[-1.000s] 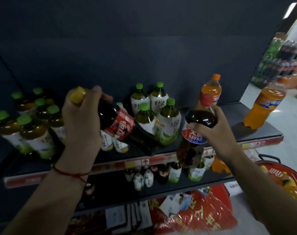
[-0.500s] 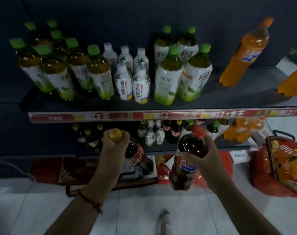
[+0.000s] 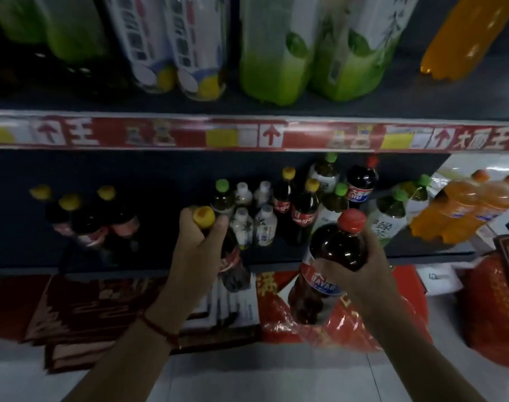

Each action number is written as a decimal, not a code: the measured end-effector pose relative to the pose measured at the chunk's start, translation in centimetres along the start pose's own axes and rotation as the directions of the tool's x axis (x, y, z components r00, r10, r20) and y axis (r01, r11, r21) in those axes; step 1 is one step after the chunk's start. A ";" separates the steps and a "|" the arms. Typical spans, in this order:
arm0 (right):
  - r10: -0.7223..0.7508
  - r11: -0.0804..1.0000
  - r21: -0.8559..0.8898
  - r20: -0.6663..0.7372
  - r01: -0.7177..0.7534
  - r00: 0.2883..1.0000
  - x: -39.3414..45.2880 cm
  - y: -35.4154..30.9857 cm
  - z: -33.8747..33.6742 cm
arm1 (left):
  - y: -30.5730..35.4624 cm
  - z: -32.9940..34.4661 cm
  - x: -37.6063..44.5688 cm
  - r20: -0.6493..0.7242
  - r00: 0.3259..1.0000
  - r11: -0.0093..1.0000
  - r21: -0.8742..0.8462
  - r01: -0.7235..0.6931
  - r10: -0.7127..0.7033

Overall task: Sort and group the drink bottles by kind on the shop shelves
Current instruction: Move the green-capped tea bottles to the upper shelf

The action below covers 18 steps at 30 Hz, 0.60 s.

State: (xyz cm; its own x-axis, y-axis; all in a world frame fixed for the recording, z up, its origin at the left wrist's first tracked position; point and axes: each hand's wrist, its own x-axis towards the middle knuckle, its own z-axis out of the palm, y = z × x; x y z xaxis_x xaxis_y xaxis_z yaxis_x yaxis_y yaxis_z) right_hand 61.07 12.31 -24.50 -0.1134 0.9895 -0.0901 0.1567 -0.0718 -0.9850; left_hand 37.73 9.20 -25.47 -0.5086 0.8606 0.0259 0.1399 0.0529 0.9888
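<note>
My left hand [image 3: 199, 250] grips the neck of a dark cola bottle with a yellow cap [image 3: 232, 262], held at the front edge of the lower shelf [image 3: 137, 264]. My right hand [image 3: 363, 271] holds a bigger dark Dayao bottle with a red cap [image 3: 331, 256], tilted, in front of the same shelf. On that shelf stand three yellow-capped cola bottles [image 3: 88, 219] at the left, small white bottles [image 3: 252, 216], two more colas [image 3: 297, 210], a second Dayao bottle [image 3: 360, 187], green-capped tea bottles [image 3: 392, 210] and orange soda bottles [image 3: 465, 210].
The upper shelf [image 3: 247, 134] with its red price strip carries green tea bottles [image 3: 279, 53], white bottles [image 3: 172, 44] and an orange bottle [image 3: 465, 39]. Red packages [image 3: 334, 323] and flat boxes [image 3: 82, 311] lie on the floor under the shelves. A red basket [image 3: 505, 256] sits at the right.
The view has dropped and closed in on the lower shelf. Both hands, each still holding its bottle, have come down from the upper shelf to the front of the lower one.
</note>
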 end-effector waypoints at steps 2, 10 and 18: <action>-0.037 0.999 -0.020 -0.011 0.037 0.999 1.3 2.3 -0.4 | -1.9 2.4 1.1 0.038 0.999 0.999 -0.031 -0.021 0.022; -0.267 0.964 -0.003 -0.014 0.267 0.963 4.8 9.6 -1.8 | -8.3 10.5 6.3 0.195 0.892 0.912 -0.052 -0.406 0.408; -0.260 0.952 0.145 -0.077 0.268 0.963 9.3 13.1 -3.2 | -10.3 14.6 9.6 0.143 0.867 0.876 -0.006 -0.482 0.478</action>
State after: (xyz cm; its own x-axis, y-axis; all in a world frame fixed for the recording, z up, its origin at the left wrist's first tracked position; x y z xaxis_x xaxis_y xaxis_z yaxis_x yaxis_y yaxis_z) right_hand 65.16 20.95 -37.75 -0.0745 0.9808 0.1802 -0.0230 0.1790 -0.9836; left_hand 43.82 24.33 -37.55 -0.2521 0.8436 0.4740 0.3625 -0.3719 0.8546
